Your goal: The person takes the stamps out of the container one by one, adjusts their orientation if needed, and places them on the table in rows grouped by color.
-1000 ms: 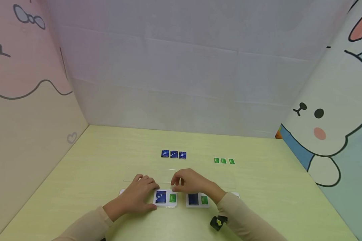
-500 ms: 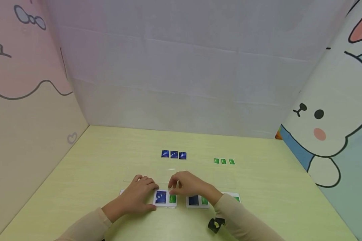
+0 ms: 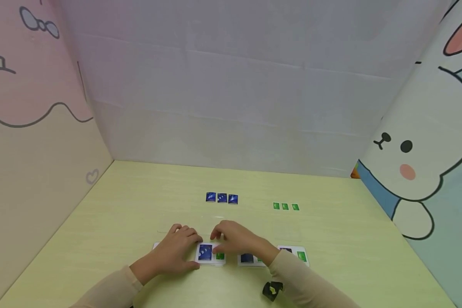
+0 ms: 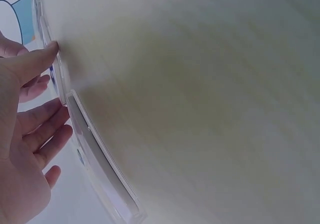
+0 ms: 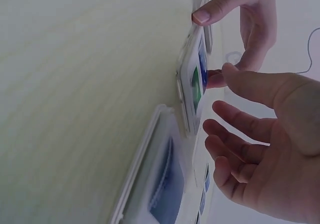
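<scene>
A white card (image 3: 205, 252) with a blue moon-phase picture and a smaller green picture lies before me. My left hand (image 3: 177, 250) holds it at its left end, thumb on the near edge and fingertips at the far edge. The left wrist view shows that thumb (image 4: 42, 59) along the card's clear plastic rim. My right hand (image 3: 236, 239) hovers over the card's right end, thumb overlapping the green picture (image 3: 220, 256). In the right wrist view its loosely bent fingers (image 5: 240, 149) are empty. A second similar card (image 3: 246, 259) is partly hidden under the right wrist.
A third white card (image 3: 301, 256) lies on the right; another card's corner (image 3: 155, 244) shows left of my left hand. Further back are three small blue cards (image 3: 222, 198) and three small green ones (image 3: 285, 206). Walls close off the table's back and sides.
My right hand has moved slightly left and toward me, over the held card's green picture. The right-hand card is now more exposed. My left hand stays in place.
</scene>
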Demonstrator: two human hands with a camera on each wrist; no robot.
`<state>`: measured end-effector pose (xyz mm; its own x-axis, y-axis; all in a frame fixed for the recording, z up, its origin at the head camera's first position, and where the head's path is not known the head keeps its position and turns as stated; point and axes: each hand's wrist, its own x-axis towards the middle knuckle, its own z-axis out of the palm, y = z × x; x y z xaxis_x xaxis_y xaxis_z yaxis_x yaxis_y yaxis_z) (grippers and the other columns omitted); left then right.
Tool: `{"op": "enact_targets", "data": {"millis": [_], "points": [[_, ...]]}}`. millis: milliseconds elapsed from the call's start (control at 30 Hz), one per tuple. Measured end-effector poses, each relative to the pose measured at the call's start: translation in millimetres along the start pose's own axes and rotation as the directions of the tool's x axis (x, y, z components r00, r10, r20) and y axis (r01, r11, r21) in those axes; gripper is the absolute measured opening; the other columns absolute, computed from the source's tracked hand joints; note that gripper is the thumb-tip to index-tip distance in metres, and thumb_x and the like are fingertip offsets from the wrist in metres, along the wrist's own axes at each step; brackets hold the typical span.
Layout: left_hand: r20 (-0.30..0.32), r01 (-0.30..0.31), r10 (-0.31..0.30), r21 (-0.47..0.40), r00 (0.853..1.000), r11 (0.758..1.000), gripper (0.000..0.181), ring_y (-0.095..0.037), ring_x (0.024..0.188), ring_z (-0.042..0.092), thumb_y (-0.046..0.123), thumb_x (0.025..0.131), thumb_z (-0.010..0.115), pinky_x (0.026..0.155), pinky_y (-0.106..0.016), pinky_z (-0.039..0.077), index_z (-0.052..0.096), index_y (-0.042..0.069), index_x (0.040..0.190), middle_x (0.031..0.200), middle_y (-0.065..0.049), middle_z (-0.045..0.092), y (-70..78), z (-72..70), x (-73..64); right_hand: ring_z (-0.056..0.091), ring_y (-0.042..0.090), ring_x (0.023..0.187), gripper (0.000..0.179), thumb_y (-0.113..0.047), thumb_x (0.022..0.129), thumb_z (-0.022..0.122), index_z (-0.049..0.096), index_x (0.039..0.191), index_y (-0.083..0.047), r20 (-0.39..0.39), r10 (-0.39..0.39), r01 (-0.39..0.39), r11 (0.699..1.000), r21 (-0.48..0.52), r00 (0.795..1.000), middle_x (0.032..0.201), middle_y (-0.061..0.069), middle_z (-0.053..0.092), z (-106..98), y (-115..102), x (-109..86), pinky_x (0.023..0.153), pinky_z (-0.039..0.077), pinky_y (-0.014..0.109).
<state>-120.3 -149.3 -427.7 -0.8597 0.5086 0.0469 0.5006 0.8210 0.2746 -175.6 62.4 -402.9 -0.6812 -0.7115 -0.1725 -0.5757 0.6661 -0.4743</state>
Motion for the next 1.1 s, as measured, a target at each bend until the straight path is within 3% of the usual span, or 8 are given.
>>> {"op": "enact_targets", "data": {"millis": [133, 367, 667, 933, 1100], "points": [[0.009, 0.002, -0.002, 0.001, 1.000, 1.000, 0.056, -0.020, 0.109, 0.056, 0.048, 0.073, 0.077, 0.102, -0.052, 0.034, 0.065, 0.012, 0.115, 0.112, -0.001, 0.065, -0.2, 0.7, 0.0, 0.052, 0.005, 0.089, 0.031, -0.032, 0.083, 0.074, 0.067, 0.109, -0.016, -0.013, -0.004, 0.002, 0.997, -0.082, 1.000, 0.101, -0.004, 0.064, 5.6, -4.6, -1.7, 0.083, 0.046, 0.021], [0.024, 0.006, -0.006, 0.010, 1.000, 1.000, 0.056, -0.020, 0.109, 0.055, 0.049, 0.074, 0.076, 0.103, -0.052, 0.033, 0.064, 0.012, 0.116, 0.113, -0.001, 0.064, -1.4, 1.9, 1.2, 0.047, 0.005, 0.087, 0.033, -0.039, 0.083, 0.073, 0.067, 0.109, -0.019, -0.067, -0.027, 0.011, 0.973, -0.232, 0.997, 0.104, -0.006, 0.064, 13.8, -11.0, -4.6, 0.078, 0.042, 0.019], [0.008, -0.004, 0.004, 0.008, 1.000, 1.000, 0.056, -0.020, 0.109, 0.056, 0.049, 0.074, 0.076, 0.102, -0.050, 0.034, 0.064, 0.012, 0.115, 0.112, -0.001, 0.065, -1.6, 0.4, 1.2, 0.051, 0.009, 0.094, 0.042, -0.052, 0.082, 0.069, 0.065, 0.110, -0.021, -0.113, -0.065, 0.010, 0.904, -0.428, 0.991, 0.106, -0.006, 0.064, 22.7, -16.7, -5.6, 0.081, 0.041, 0.025], [-0.004, -0.015, 0.015, 0.009, 1.000, 1.000, 0.054, -0.021, 0.108, 0.056, 0.046, 0.073, 0.077, 0.100, -0.050, 0.034, 0.064, 0.012, 0.114, 0.111, -0.001, 0.065, -0.4, -2.0, 1.6, 0.050, 0.009, 0.093, 0.045, -0.054, 0.083, 0.066, 0.062, 0.111, -0.019, -0.119, -0.097, 0.026, 0.870, -0.493, 0.988, 0.105, -0.006, 0.063, 25.4, -18.5, -7.1, 0.078, 0.040, 0.023], [-0.009, -0.023, 0.023, 0.015, 1.000, 1.000, 0.055, -0.021, 0.107, 0.056, 0.046, 0.073, 0.077, 0.100, -0.050, 0.035, 0.064, 0.011, 0.114, 0.111, -0.001, 0.065, -0.5, -1.8, 1.2, 0.050, 0.009, 0.093, 0.045, -0.054, 0.083, 0.066, 0.062, 0.112, -0.019, -0.118, -0.095, 0.027, 0.877, -0.481, 0.989, 0.104, -0.006, 0.062, 26.9, -18.1, -6.5, 0.078, 0.039, 0.022]]}}
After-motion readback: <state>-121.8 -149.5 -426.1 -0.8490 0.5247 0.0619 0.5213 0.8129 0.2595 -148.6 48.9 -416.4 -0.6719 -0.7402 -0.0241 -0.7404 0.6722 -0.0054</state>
